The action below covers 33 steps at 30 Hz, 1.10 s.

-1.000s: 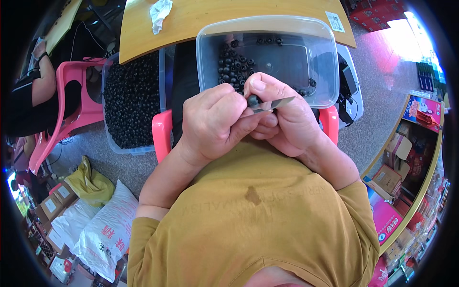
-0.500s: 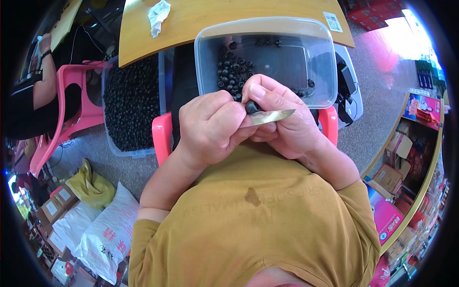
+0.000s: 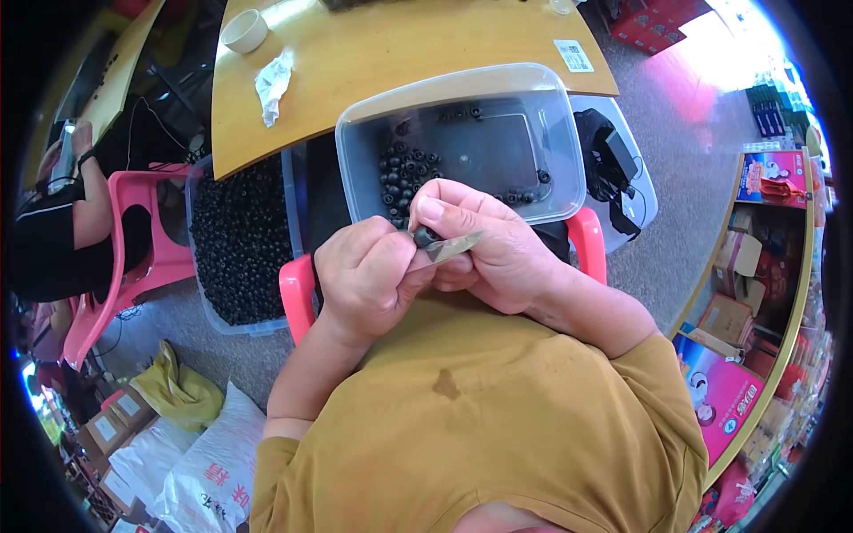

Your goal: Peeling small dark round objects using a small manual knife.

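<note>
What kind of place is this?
Maybe a small workroom or a shop's storage corner: there's a big plastic tub full of small black round pieces, a stuffed white sack and brown cardboard boxes.

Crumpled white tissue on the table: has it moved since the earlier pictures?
No. The tissue keeps its place near the left edge of the table. Both sit lower in the picture now because the view itself shifted.

White glare flooded your two o'clock, washing out the floor [image 3: 689,89]; fisheye distortion bowed the shelf [image 3: 789,377] at three o'clock, inside black corners.
</note>
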### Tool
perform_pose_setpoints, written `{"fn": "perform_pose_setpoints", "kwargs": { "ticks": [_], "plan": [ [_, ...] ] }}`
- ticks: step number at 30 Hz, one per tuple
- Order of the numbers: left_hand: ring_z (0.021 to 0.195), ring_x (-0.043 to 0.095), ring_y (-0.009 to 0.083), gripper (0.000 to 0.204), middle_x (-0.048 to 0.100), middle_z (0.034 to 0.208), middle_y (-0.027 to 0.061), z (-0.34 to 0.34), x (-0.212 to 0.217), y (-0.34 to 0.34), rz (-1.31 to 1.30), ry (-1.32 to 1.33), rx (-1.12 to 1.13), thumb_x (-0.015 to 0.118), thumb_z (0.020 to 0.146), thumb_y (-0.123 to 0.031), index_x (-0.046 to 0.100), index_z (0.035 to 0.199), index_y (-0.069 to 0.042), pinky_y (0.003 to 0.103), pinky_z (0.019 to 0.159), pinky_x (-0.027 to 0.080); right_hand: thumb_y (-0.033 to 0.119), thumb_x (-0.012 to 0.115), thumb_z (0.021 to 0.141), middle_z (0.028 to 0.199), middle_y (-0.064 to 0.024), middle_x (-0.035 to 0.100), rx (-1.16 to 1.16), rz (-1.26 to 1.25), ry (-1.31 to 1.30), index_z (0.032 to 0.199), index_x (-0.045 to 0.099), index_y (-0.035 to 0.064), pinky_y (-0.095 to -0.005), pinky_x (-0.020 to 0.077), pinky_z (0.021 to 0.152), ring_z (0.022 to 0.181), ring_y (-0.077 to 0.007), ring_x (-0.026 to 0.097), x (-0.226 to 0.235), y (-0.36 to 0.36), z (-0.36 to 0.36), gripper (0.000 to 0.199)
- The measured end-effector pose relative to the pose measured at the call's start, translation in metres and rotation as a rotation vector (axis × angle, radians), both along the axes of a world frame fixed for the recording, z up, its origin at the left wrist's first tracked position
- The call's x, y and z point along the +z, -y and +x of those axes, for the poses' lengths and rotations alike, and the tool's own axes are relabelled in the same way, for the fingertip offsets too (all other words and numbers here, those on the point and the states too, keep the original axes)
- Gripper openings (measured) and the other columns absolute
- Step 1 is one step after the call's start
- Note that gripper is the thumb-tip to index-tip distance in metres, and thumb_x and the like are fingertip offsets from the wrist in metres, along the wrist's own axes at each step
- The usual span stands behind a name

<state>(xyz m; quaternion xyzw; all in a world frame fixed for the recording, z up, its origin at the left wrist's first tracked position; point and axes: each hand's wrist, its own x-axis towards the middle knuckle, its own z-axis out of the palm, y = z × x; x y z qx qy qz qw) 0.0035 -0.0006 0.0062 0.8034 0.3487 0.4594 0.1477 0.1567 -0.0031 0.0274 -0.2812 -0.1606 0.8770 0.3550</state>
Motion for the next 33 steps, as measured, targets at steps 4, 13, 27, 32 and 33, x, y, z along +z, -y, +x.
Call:
{"fn": "perform_pose_setpoints", "kwargs": {
  "ticks": [4, 13, 27, 32, 33],
  "plan": [
    [0.042, 0.043, 0.0204, 0.032, 0.039, 0.052, 0.0046, -0.002, 0.0, 0.0, -0.008, 0.003, -0.01, 0.066, 0.073, -0.022, 0.043, 0.058, -0.007, 0.029, 0.037, 0.034, 0.027, 0.048, 0.09, 0.052, 0.0048, 0.035, 0.018, -0.006, -0.018, 0.084, 0.048, 0.0096, -0.0194, 0.0201, 0.042, 0.043, -0.0044, 0.026, 0.003, 0.0, 0.0, 0.019],
    [0.045, 0.042, 0.0192, 0.027, 0.045, 0.054, 0.0047, -0.002, -0.005, -0.002, -0.044, 0.092, -0.105, 0.064, 0.078, -0.019, 0.046, 0.063, -0.005, 0.029, 0.04, 0.033, 0.024, 0.046, 0.091, 0.055, 0.0037, 0.039, -0.069, -0.033, 0.098, 0.085, 0.048, 0.0091, -0.0194, 0.0217, 0.042, 0.045, -0.0047, 0.027, 0.003, -0.004, -0.003, 0.017],
    [0.044, 0.043, 0.0204, 0.027, 0.044, 0.053, 0.0049, -0.002, -0.003, -0.002, -0.071, 0.109, -0.082, 0.066, 0.072, -0.01, 0.043, 0.059, -0.005, 0.029, 0.039, 0.033, 0.024, 0.046, 0.09, 0.061, 0.0012, 0.041, -0.19, -0.004, 0.212, 0.088, 0.049, 0.0078, -0.0215, 0.0288, 0.045, 0.049, -0.0074, 0.034, 0.004, -0.019, 0.004, 0.016],
    [0.043, 0.044, 0.0212, 0.025, 0.044, 0.052, 0.0057, -0.007, -0.005, -0.007, -0.069, 0.095, -0.038, 0.065, 0.07, -0.006, 0.043, 0.058, -0.005, 0.029, 0.039, 0.033, 0.023, 0.046, 0.09, 0.063, 0.0016, 0.043, -0.248, 0.074, 0.23, 0.085, 0.049, 0.0078, -0.0223, 0.0301, 0.046, 0.048, -0.0074, 0.034, 0.034, -0.053, 0.013, 0.017],
    [0.043, 0.044, 0.0215, 0.024, 0.043, 0.052, 0.006, -0.008, -0.005, -0.008, -0.081, 0.101, -0.026, 0.064, 0.07, -0.005, 0.044, 0.058, -0.005, 0.029, 0.039, 0.033, 0.023, 0.047, 0.09, 0.062, 0.0018, 0.042, -0.257, 0.112, 0.228, 0.082, 0.047, 0.0082, -0.0218, 0.0297, 0.045, 0.047, -0.0069, 0.033, 0.037, -0.066, 0.016, 0.017]
  ]
}}
